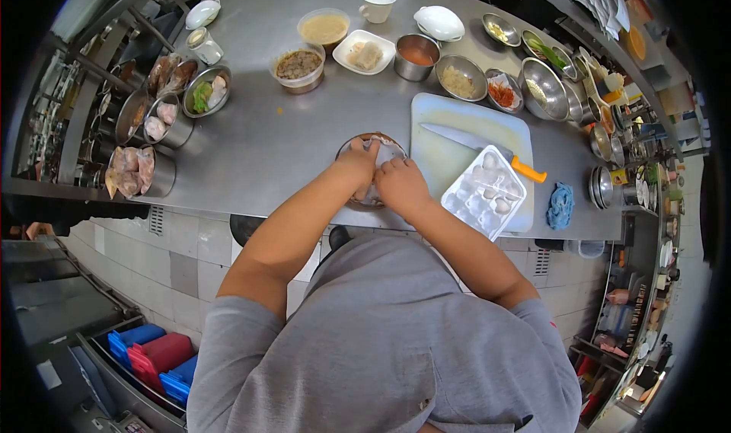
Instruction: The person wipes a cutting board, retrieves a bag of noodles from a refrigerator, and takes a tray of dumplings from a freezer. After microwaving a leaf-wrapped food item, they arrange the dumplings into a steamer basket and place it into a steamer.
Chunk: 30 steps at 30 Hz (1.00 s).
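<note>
A round bowl (370, 137) with a brown rim stands at the table's front edge, and a whitish, translucent sheet (390, 150) lies across its inside. My left hand (358, 168) is over the bowl's left side, its fingers closed on the sheet. Over the right side, my right hand (401, 184) has its fingers curled and pressed together on the same sheet. The fingertips are partly hidden. Right of the bowl, a white plastic tray (466, 199) holding several eggs overlaps a white cutting board (435, 159). A knife (525, 169) with an orange handle lies on the board.
Along the back stand a tub of brown chunks (298, 66), a square white dish (365, 51) and a metal pot (416, 57). Metal bowls (460, 77) line the right. Containers of raw meat (137, 170) stand left. A blue cloth (560, 206) lies near the right front edge.
</note>
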Tool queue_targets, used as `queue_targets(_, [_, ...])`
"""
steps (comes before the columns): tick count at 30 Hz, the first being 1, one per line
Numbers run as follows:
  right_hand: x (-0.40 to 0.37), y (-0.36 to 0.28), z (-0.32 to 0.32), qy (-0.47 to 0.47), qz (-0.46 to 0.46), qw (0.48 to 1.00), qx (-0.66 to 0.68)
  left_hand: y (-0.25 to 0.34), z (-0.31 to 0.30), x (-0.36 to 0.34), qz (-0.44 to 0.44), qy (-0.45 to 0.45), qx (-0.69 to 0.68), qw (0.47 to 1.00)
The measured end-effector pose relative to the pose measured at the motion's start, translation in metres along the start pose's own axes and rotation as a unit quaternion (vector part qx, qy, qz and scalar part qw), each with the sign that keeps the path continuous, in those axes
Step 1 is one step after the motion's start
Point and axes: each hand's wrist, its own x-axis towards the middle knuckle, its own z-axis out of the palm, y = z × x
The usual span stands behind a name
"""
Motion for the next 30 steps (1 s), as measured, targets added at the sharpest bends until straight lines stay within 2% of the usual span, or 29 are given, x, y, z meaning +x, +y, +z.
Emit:
queue_targets(1, [-0.006, -0.001, -0.009, 0.012, -0.054, 0.998, -0.019, 0.002, -0.004, -0.003, -0.007, -0.009, 0.002, 1.0])
queue_targets(2, [-0.008, 0.001, -0.008, 0.012, -0.053, 0.998, -0.019, 0.004, -0.009, -0.008, -0.006, -0.009, 0.003, 1.0])
queue_targets(4, [-0.007, 0.006, -0.008, -0.061, -0.056, 0.997, 0.009, 0.008, -0.018, -0.016, -0.017, -0.038, -0.016, 0.999])
queue_targets(6, [-0.005, 0.002, -0.024, -0.077, -0.07, 0.995, -0.007, 0.007, -0.02, -0.019, -0.011, -0.036, -0.012, 0.999])
queue_targets(10, [-0.005, 0.007, -0.036, -0.126, -0.094, 0.987, -0.017, -0.006, -0.01, -0.021, 0.032, 0.002, -0.036, 0.999])
queue_targets(11, [-0.004, 0.008, -0.036, -0.125, -0.089, 0.988, -0.017, -0.013, -0.005, -0.022, 0.036, 0.003, -0.033, 0.999])
queue_targets(13, [0.004, 0.013, -0.032, -0.1, -0.012, 0.986, 0.13, -0.026, 0.001, -0.024, 0.119, 0.097, -0.061, 0.986])
queue_targets(14, [0.014, 0.017, -0.024, -0.098, -0.007, 0.986, 0.132, -0.031, -0.007, -0.029, 0.123, 0.096, -0.057, 0.986])
queue_targets(16, [0.033, 0.021, -0.003, -0.002, -0.006, 0.991, 0.133, -0.035, -0.029, -0.043, 0.11, 0.124, -0.25, 0.954])
queue_targets(17, [0.038, 0.018, -0.002, 0.0, -0.003, 0.991, 0.134, -0.032, -0.031, -0.047, 0.112, 0.124, -0.246, 0.955])
queue_targets(19, [0.048, 0.013, -0.003, -0.067, 0.034, 0.988, 0.138, -0.025, -0.031, -0.053, 0.089, 0.133, -0.349, 0.923])
queue_targets(22, [0.036, -0.006, -0.025, -0.088, 0.084, 0.988, 0.099, -0.031, 0.02, -0.001, 0.075, 0.177, -0.361, 0.912])
queue_targets(23, [0.037, -0.01, -0.035, -0.09, 0.082, 0.987, 0.1, -0.024, 0.014, -0.008, 0.073, 0.176, -0.363, 0.912])
queue_targets(25, [0.042, -0.017, -0.048, -0.22, 0.115, 0.967, 0.064, -0.006, -0.004, -0.037, 0.012, 0.113, -0.57, 0.814])
queue_targets(26, [0.046, -0.019, -0.046, -0.221, 0.117, 0.966, 0.067, -0.004, -0.004, -0.04, 0.011, 0.109, -0.569, 0.815])
queue_targets(28, [0.057, -0.02, -0.046, -0.298, 0.113, 0.947, 0.042, -0.003, -0.006, -0.041, 0.02, 0.117, -0.591, 0.798])
queue_targets(29, [0.062, -0.018, -0.036, -0.298, 0.114, 0.947, 0.045, -0.003, -0.003, -0.035, 0.019, 0.114, -0.59, 0.799])
queue_targets(30, [0.066, -0.017, -0.027, -0.29, 0.137, 0.946, 0.053, -0.003, 0.003, -0.025, 0.003, 0.135, -0.549, 0.825])
